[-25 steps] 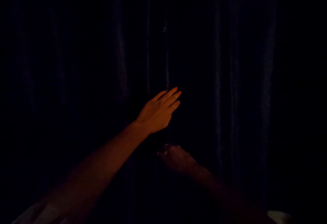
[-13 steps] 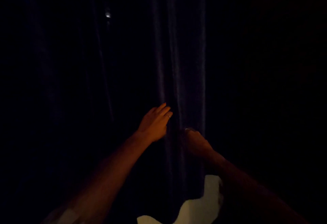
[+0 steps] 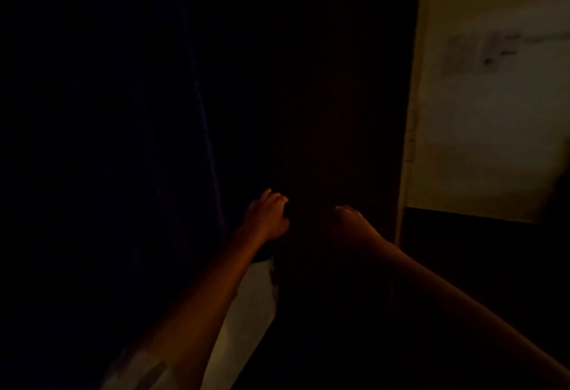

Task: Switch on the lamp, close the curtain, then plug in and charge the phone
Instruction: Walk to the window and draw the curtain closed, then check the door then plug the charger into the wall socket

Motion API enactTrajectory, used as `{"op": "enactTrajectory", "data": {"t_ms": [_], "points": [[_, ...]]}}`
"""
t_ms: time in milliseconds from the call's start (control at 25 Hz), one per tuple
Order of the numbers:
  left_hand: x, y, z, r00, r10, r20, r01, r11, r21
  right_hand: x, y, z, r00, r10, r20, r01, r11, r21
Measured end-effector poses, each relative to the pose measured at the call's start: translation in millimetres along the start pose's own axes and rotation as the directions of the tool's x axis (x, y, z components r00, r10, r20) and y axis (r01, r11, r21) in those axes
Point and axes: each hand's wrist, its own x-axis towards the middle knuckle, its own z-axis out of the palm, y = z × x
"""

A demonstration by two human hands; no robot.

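Observation:
The scene is very dark, lit only by a faint warm glow. A dark curtain point(image 3: 191, 112) hangs across the left and middle, its folds barely visible. My left hand point(image 3: 267, 216), wearing a ring, is curled against the fabric near the middle. My right hand point(image 3: 351, 222) is close to its right, fingers bent into the dark cloth. Whether either hand actually grips the curtain is hard to see. Lamp and phone are out of view.
A pale wall point(image 3: 493, 112) stands at the right with a light vertical frame edge point(image 3: 410, 143) beside the curtain. Below the wall runs a dark band point(image 3: 481, 235). A pale surface point(image 3: 246, 312) shows under my left forearm.
The view has swung right, bringing the lit wall into sight. Both hands have moved right along the curtain; my left hand went from flat with fingers extended to curled.

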Motion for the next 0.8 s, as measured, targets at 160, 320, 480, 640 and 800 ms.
{"op": "enactTrajectory", "data": {"t_ms": [160, 320, 480, 640, 800], "points": [[8.6, 79.8, 30.5, 0.991, 0.108, 0.083, -0.102, 0.992, -0.075, -50.9, 70.8, -30.1, 0.992, 0.129, 0.002, -0.129, 0.991, -0.023], [3.0, 143.9, 39.2, 0.98, 0.183, 0.079, -0.158, 0.954, -0.256, -97.4, 109.7, -57.4, 0.956, 0.273, -0.108, -0.277, 0.961, -0.023], [-4.0, 201.2, 41.8, 0.972, 0.229, 0.047, -0.194, 0.904, -0.381, -150.8, 133.9, -75.0, 0.895, 0.41, -0.177, -0.42, 0.908, -0.018], [-2.3, 242.7, 34.5, 0.931, 0.362, 0.043, -0.316, 0.861, -0.398, -201.3, 149.7, -97.3, 0.813, 0.505, -0.292, -0.527, 0.85, 0.002], [-19.5, 283.4, 29.7, 0.87, 0.493, 0.017, -0.436, 0.786, -0.438, -253.8, 154.6, -117.5, 0.709, 0.603, -0.365, -0.634, 0.772, 0.042]]}}
